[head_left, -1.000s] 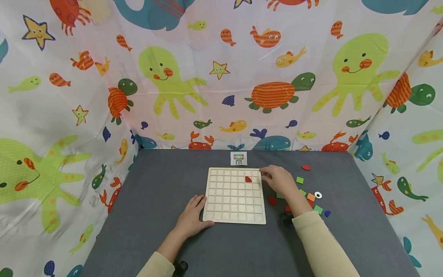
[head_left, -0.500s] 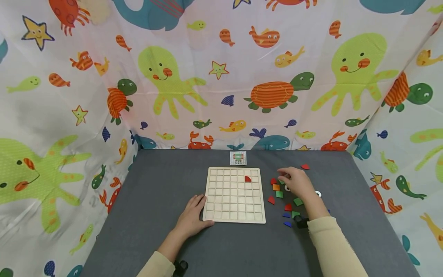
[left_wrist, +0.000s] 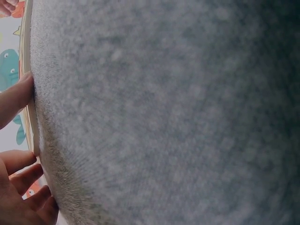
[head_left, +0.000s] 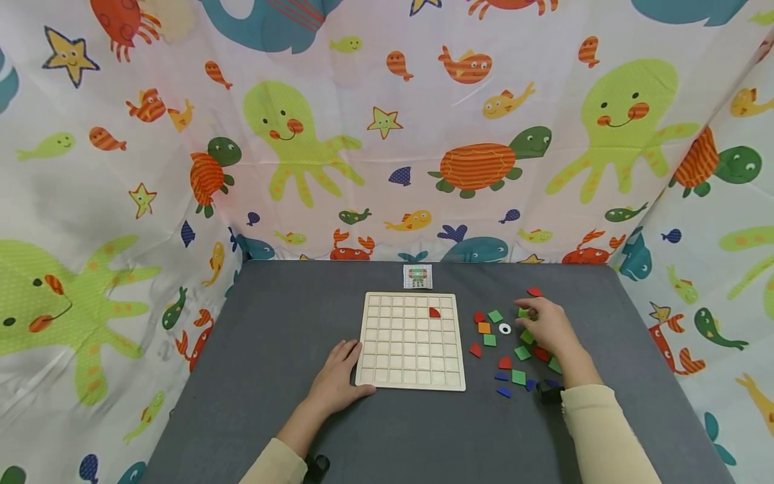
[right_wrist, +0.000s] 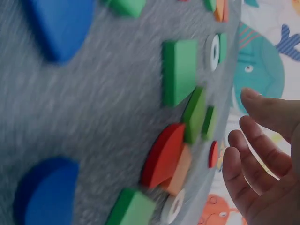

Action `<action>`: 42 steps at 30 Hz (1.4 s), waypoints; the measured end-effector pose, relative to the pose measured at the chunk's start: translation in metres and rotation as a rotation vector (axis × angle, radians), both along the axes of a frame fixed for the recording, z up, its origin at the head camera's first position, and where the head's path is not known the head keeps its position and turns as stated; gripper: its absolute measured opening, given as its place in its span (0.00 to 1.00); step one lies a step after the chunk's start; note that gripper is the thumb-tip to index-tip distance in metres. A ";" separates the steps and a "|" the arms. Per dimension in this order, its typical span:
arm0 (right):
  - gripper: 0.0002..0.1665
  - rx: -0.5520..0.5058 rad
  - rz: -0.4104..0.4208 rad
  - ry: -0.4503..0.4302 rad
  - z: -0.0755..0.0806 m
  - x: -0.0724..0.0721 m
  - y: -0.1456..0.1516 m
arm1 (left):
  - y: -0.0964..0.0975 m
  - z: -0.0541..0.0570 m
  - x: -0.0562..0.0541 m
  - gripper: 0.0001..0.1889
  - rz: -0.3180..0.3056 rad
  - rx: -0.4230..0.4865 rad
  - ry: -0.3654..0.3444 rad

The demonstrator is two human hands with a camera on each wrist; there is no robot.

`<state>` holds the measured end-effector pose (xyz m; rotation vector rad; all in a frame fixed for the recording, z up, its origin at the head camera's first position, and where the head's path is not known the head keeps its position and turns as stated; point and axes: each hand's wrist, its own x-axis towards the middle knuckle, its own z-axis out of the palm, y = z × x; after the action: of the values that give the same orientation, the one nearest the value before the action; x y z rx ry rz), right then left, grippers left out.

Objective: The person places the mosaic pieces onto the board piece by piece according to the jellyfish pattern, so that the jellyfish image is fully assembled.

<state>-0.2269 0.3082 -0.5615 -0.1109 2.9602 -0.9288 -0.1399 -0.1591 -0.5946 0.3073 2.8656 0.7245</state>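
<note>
Sea-animal curtain hung behind and to both sides; grey cloth-covered table in front of it.

Pale wooden grid board lay flat at mid-table, rim raised, surface divided into rows of shallow square cells. Contents: a single red quarter-round tile, flat in the second row from the far edge, second column from the right. The other cells showed bare wood.

Left hand: at the board's near-left corner, thumb and fingers spread wide, thumb and forefinger touching the board's edge. Right hand: over the far part of the loose tiles at right, fingers loosely bent, thumb tip apart from the forefinger; nothing seen in its grasp. A green square tile lay by its fingertips; contact could not be told.

Printed card, green-and-red figure on a grid, lay just beyond the board's far edge.

Loose tiles, right of the board: green and orange squares, red quarter-rounds, blue pieces. Among them, a white ring lay flat, right of the orange square tile.
</note>
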 end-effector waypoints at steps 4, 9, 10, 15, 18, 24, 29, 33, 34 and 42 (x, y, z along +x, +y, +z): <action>0.27 0.011 -0.015 -0.026 -0.006 -0.002 0.010 | 0.000 -0.001 0.000 0.52 -0.004 -0.004 0.001; 0.25 0.028 -0.028 -0.041 -0.010 -0.007 0.015 | 0.000 0.000 0.000 0.52 -0.004 -0.002 -0.001; 0.25 0.030 -0.027 -0.047 -0.011 -0.007 0.016 | 0.000 0.000 0.000 0.52 -0.003 -0.002 0.000; 0.24 0.052 -0.019 -0.070 -0.014 -0.010 0.017 | 0.000 0.000 0.000 0.52 -0.003 -0.006 0.006; 0.24 0.072 -0.005 -0.056 -0.016 -0.013 0.016 | 0.000 0.000 0.000 0.52 0.000 -0.004 0.008; 0.20 0.102 0.007 -0.031 -0.019 -0.015 0.016 | 0.000 -0.001 0.000 0.52 -0.001 -0.003 0.010; 0.20 0.119 0.006 -0.042 -0.019 -0.016 0.013 | 0.000 -0.001 -0.001 0.52 0.005 -0.009 0.007; 0.20 0.115 0.011 -0.034 -0.014 -0.014 0.008 | 0.000 -0.001 0.000 0.52 0.005 -0.007 0.004; 0.20 0.112 0.016 -0.025 -0.012 -0.014 0.006 | 0.000 -0.001 0.000 0.52 0.005 -0.006 0.003; 0.21 0.109 0.064 0.053 0.009 -0.011 -0.009 | -0.001 -0.001 0.001 0.52 0.001 -0.008 0.011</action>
<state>-0.2381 0.2988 -0.5525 -0.2291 3.0282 -0.7665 -0.1391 -0.1598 -0.5952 0.3099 2.8779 0.7137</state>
